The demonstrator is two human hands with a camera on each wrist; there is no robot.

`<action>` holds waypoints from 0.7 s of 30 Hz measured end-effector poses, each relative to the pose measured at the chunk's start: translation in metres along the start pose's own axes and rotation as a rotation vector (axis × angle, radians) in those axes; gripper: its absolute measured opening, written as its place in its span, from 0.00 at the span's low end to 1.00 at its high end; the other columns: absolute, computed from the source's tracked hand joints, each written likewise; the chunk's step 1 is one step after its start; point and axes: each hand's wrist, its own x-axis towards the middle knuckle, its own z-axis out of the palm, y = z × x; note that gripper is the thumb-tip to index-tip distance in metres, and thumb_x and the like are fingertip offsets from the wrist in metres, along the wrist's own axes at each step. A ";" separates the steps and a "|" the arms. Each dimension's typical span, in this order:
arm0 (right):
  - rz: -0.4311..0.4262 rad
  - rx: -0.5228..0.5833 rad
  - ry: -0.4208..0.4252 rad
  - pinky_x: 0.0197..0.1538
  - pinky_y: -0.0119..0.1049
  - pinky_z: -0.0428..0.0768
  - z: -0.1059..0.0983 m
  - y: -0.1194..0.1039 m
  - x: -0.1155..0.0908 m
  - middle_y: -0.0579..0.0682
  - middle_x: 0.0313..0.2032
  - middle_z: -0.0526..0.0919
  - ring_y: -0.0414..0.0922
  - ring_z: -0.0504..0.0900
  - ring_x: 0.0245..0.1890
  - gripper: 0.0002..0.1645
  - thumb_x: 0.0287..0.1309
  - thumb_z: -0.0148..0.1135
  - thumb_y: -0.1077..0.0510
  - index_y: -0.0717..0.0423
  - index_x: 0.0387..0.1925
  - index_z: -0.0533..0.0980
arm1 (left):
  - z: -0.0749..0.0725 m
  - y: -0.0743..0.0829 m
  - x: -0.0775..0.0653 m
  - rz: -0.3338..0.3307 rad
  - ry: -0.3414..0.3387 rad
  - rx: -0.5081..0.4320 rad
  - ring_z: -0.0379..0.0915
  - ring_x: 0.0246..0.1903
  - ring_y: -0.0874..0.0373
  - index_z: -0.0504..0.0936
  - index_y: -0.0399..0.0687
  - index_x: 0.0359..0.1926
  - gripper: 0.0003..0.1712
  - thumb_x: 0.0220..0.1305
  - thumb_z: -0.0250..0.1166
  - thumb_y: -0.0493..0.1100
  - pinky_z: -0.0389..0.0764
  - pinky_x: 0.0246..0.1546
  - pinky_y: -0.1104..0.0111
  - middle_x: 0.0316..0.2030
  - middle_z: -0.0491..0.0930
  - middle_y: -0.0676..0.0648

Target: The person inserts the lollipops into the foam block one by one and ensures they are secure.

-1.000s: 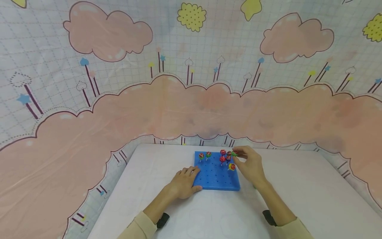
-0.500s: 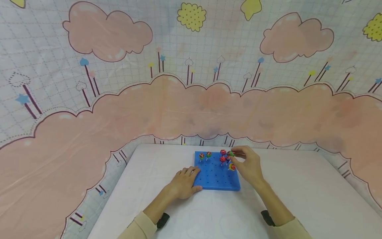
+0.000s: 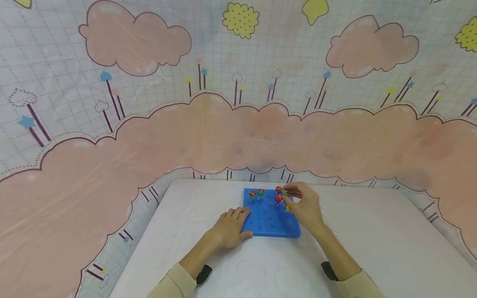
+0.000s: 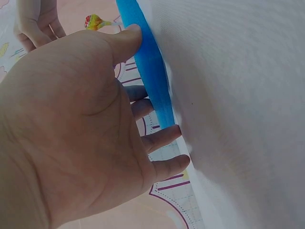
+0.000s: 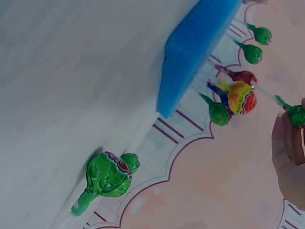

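A blue foam board (image 3: 271, 230) with rows of small holes lies on the table. My left hand (image 3: 228, 230) rests at its left edge, with thumb and fingers fairly straight against the near left corner. Over the far right part, my right hand (image 3: 306, 207) pinches a green-wrapped lollipop (image 5: 296, 114) by its head, stick pointing toward the board. Standing in the board near it are red lollipops (image 3: 278, 198) and a tilted yellow one (image 5: 242, 98); the hand partly hides this cluster. Two lollipops (image 3: 252, 194) stand at the far left.
On the white table (image 3: 365, 248), loose green lollipops (image 5: 108, 174) lie to the right of the board, largely hidden behind the right forearm in the head view. A cloud-patterned curtain (image 3: 238, 140) hangs behind the table.
My right hand has moved left over the board with the green lollipop, covering more of the right-hand cluster. White sticks now show beside the right forearm. The left hand stays put.
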 end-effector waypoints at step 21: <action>-0.056 0.047 -0.023 0.52 0.46 0.87 0.025 -0.008 0.002 0.51 0.45 0.85 0.48 0.86 0.46 0.18 0.59 0.76 0.67 0.56 0.50 0.82 | -0.005 0.002 -0.002 -0.011 -0.013 0.000 0.62 0.73 0.41 0.62 0.46 0.79 0.44 0.75 0.59 0.66 0.67 0.72 0.46 0.77 0.63 0.42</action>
